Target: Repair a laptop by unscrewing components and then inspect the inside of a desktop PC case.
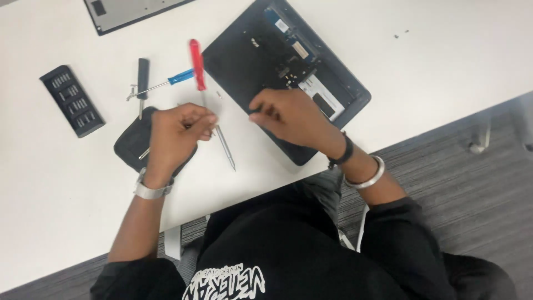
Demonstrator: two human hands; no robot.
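torso: black top with white printed lettering low on the front | sleeves: black, pushed up above the elbows | left hand (176, 133): silver metal watch at the wrist | right hand (293, 118): black band at the wrist, plain silver bangle behind it

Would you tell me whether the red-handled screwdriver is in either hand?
No, the red-handled screwdriver lies on the white table, beyond the left hand and right hand.
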